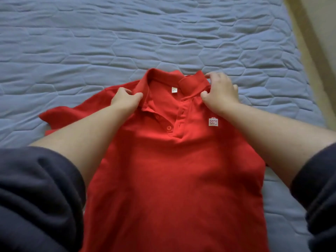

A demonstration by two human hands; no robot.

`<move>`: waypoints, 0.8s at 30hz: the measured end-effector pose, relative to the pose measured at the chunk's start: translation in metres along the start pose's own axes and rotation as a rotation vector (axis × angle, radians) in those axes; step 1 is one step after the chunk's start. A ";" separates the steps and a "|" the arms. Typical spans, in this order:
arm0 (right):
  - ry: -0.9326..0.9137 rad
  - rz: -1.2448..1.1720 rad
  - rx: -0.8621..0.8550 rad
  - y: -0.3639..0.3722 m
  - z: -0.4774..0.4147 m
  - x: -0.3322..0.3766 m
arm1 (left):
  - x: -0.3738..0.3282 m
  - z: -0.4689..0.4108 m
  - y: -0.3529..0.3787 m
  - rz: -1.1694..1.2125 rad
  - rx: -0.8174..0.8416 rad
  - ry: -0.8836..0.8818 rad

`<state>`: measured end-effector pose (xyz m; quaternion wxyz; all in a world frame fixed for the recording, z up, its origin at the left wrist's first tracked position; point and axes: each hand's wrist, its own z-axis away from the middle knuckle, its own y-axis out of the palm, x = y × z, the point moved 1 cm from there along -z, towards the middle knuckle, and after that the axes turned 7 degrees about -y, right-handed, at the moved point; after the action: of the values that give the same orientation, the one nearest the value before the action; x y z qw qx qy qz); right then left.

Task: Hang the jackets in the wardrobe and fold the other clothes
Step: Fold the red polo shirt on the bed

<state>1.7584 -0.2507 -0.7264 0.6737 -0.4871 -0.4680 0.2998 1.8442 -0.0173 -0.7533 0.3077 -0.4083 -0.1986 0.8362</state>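
A red polo shirt lies face up on the bed, collar pointing away from me, with a small white logo patch on its chest. My left hand pinches the fabric at the left side of the collar. My right hand grips the right side of the collar near the shoulder. The shirt's left sleeve spreads out flat to the left. Its right sleeve is hidden under my right forearm. The placket is partly unbuttoned and the collar stands rumpled.
A blue quilted bedspread covers the whole bed under the shirt. The bed's right edge and a strip of pale floor run along the right side. My dark sleeves fill the lower corners.
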 end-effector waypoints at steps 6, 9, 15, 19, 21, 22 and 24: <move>-0.024 0.037 0.228 0.021 -0.008 -0.004 | -0.009 0.003 0.005 0.003 -0.118 0.051; -0.031 -0.027 0.199 0.018 -0.012 -0.004 | -0.039 0.000 -0.001 -0.175 -0.207 0.178; 0.003 -0.001 -0.016 0.042 0.009 -0.026 | -0.067 0.000 0.003 -0.064 0.085 -0.187; -0.145 0.041 0.034 0.077 0.035 -0.045 | -0.080 -0.009 0.004 -0.033 0.136 -0.291; -0.153 0.049 -0.040 0.083 0.036 -0.046 | -0.084 -0.008 0.011 -0.090 0.183 -0.260; -0.147 0.067 -0.070 0.085 0.037 -0.045 | -0.085 -0.009 0.015 -0.145 0.168 -0.223; -0.121 0.105 -0.104 0.086 0.039 -0.046 | -0.089 -0.018 0.018 -0.283 0.007 -0.077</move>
<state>1.7096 -0.2457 -0.8191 0.6013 -0.5263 -0.4966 0.3390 1.8947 -0.0893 -0.7245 0.4160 -0.3427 -0.2629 0.8002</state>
